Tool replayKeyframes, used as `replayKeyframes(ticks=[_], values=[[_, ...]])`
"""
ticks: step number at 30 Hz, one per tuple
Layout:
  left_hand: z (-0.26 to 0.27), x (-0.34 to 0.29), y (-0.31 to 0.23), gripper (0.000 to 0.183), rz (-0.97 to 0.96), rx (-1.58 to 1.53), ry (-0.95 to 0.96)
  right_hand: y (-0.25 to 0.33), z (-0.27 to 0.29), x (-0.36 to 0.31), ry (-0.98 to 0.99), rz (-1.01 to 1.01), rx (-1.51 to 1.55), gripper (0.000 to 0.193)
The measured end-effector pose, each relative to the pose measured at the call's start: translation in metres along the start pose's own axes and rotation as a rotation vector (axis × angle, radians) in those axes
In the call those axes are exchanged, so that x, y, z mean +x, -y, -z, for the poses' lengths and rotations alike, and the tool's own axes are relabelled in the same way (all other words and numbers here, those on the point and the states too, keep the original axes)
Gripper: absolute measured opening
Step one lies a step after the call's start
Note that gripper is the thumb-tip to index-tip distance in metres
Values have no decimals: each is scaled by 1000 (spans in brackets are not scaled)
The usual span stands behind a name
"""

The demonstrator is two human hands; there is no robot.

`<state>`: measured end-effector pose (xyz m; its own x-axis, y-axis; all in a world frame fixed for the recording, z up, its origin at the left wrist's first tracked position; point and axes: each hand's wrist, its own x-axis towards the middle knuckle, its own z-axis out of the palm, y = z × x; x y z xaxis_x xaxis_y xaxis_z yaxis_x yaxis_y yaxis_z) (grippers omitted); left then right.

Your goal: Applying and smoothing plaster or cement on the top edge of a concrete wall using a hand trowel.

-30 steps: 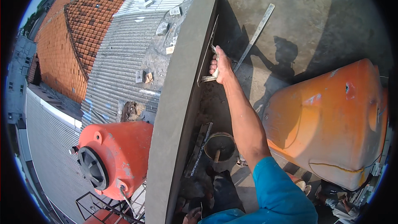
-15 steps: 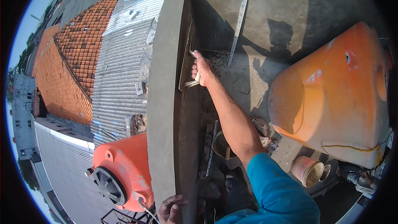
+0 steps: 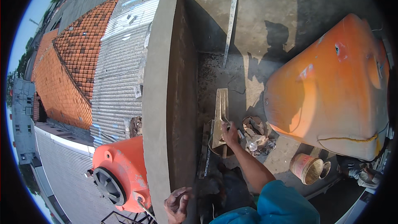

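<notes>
My right hand (image 3: 230, 133) is closed round the handle of a long, pale plastering float (image 3: 222, 103). The float is held low beside the plastered wall (image 3: 181, 95), over a dark round bucket (image 3: 216, 151) that it partly covers. My left hand (image 3: 177, 204) is by the near end of the wall's smooth grey top (image 3: 156, 112), its fingers loosely bent and the thumb apart from them. Nothing shows in that hand.
A large orange tank (image 3: 327, 91) lies to the right, with crumpled paper (image 3: 255, 135) and a stained pail (image 3: 304, 168) near it. A straight batten (image 3: 230, 29) leans at the far wall. Left of the wall are a red tank (image 3: 124, 170) and a corrugated roof (image 3: 120, 70).
My right hand has brought the float off the wall's inner face, down and toward me, over the bucket. My left hand has risen slightly and shifted right. The view has shifted a little.
</notes>
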<state>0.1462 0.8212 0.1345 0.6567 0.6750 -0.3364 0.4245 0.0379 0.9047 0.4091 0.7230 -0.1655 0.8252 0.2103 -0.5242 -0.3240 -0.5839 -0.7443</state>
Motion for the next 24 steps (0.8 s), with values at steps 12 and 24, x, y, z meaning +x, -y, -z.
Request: replayKeyframes(ticks=[12, 24], values=[[-47, -86, 56, 21, -363, 589, 534, -227, 280, -226, 58, -541, -750, 56], [-102, -246, 199, 25, -6, 681, 574, -433, 393, -374, -241, -680, -194, 55]])
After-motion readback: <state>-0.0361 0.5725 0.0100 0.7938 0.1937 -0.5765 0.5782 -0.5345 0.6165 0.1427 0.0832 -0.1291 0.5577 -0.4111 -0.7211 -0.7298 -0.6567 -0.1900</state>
